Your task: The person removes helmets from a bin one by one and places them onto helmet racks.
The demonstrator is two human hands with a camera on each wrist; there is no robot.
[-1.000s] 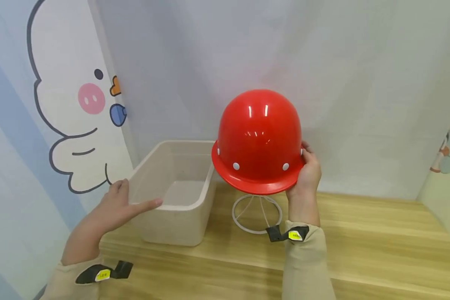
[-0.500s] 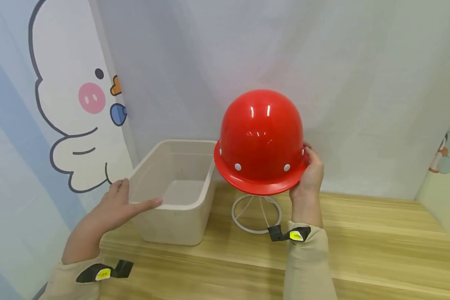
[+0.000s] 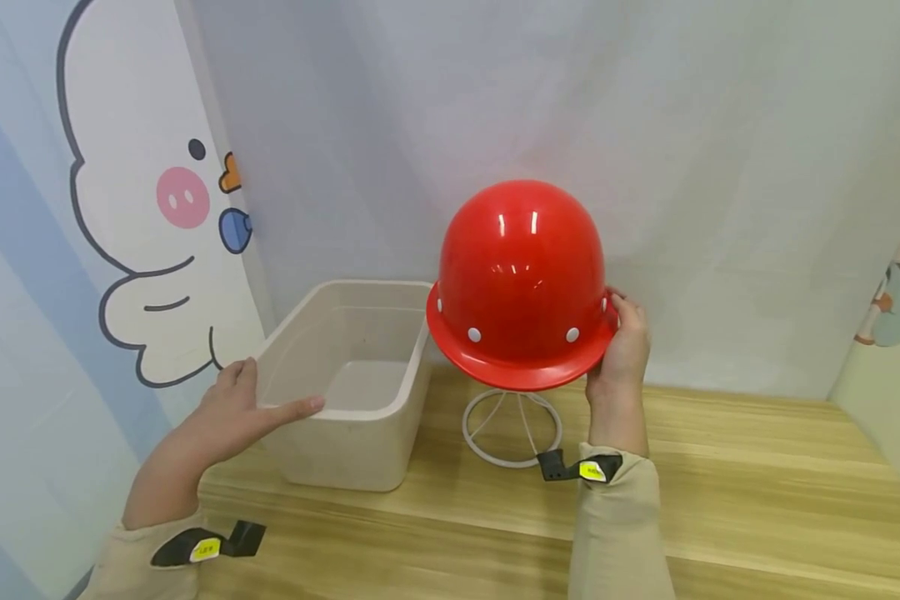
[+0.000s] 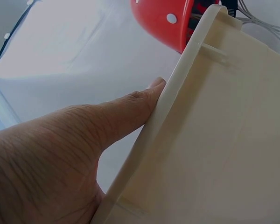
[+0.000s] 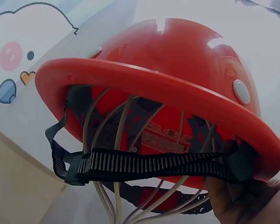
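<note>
A glossy red hard hat (image 3: 521, 283) with white rivets sits on a white wire stand (image 3: 512, 427) on the wooden table. My right hand (image 3: 624, 346) grips its brim on the right side, thumb on top. From below, the right wrist view shows the hard hat (image 5: 168, 88), its black webbing strap (image 5: 154, 164) and the stand's wires running up inside it. My left hand (image 3: 232, 412) rests on the near left corner of an empty cream plastic bin (image 3: 360, 333), with straight fingers along the rim. The left hand (image 4: 84, 140) lies against the bin wall (image 4: 214, 140).
A white curtain hangs behind the table (image 3: 757, 483), and a cartoon duck panel (image 3: 150, 208) stands at the left. The bin sits directly left of the stand. Open wooden surface stretches to the right.
The hard hat and my right hand have shifted very slightly to the right. My left hand has stayed on the bin's rim.
</note>
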